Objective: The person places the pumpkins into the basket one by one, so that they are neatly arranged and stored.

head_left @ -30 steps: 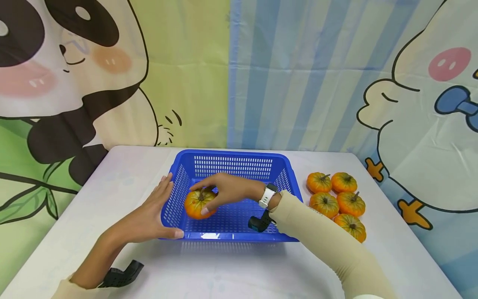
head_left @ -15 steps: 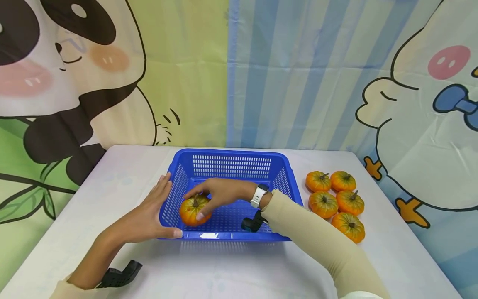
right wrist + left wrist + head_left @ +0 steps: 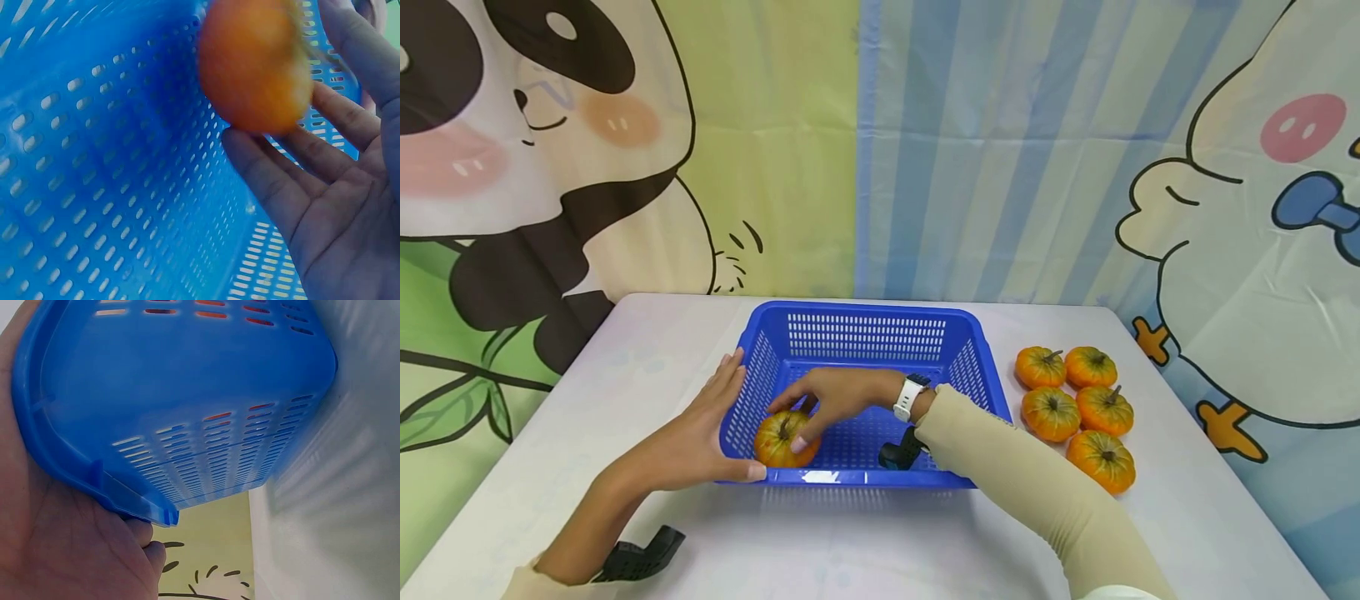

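In the head view, my right hand [image 3: 835,400] holds a small orange pumpkin [image 3: 780,442] from above, thumb on its near side and fingers beyond. The pumpkin is inside the blue plastic basket [image 3: 865,477], low in its front left corner. In the right wrist view, fingertips touch the blurred pumpkin [image 3: 253,69]; whether it rests on the basket floor cannot be told. My left hand [image 3: 696,437] rests on the basket's front left corner, its fingers straight along the left side and the thumb on the front rim. The left wrist view shows its palm against the rim [image 3: 28,406].
Several more pumpkins [image 3: 1105,408] sit in a cluster on the white table [image 3: 865,542], right of the basket. A printed cartoon curtain [image 3: 955,167] hangs behind the table. Dark wrist cameras and a white watch [image 3: 910,398] are on my arms.
My right hand has moved left and towards me inside the basket, bringing the pumpkin from further back into the front left corner. The left hand has stayed on the basket corner.
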A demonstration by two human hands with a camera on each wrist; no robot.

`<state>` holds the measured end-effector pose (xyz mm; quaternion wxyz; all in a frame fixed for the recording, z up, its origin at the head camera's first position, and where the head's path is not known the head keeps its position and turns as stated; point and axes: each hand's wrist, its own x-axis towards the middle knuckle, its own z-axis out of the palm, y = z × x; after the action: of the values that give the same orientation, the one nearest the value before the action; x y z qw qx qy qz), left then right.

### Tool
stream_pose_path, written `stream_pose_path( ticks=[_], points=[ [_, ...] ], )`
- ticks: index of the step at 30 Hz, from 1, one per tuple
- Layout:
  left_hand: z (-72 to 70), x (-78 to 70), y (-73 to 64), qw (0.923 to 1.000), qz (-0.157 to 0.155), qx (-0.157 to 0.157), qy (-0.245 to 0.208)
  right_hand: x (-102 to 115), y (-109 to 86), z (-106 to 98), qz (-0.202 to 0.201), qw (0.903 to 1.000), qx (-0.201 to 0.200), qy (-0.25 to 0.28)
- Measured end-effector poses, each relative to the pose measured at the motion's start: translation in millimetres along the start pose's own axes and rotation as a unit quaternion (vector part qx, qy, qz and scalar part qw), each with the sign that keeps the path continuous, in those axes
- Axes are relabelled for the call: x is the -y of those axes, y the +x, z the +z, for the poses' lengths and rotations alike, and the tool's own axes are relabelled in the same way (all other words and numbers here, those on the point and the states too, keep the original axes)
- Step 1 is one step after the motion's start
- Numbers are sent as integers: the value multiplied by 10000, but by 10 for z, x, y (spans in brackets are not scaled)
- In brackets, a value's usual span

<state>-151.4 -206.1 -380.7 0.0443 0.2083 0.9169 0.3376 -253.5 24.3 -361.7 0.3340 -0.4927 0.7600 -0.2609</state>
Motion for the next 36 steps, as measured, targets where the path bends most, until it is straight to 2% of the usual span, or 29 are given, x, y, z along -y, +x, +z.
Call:
stream_pose_path(
  ticks=[10, 15, 27, 29, 36],
  points=[
    [8, 1, -2, 10000, -11, -27, -24, -50, 2, 16, 158, 9992, 117, 355],
    [13, 0, 0, 10000, -11, -36, -35, -57, 5, 22, 278, 9990, 172, 314],
    [6, 6, 1, 9999, 103, -65, -64, -77, 7, 9, 279, 9991, 228, 220],
    [7, 3, 0, 9999, 100, -57, -68, -72, 2, 9, 309, 9991, 246, 181],
    [2, -1, -6, 9999, 125, -68, -60, -7, -42, -71, 209, 9986, 94, -476]
  ],
)
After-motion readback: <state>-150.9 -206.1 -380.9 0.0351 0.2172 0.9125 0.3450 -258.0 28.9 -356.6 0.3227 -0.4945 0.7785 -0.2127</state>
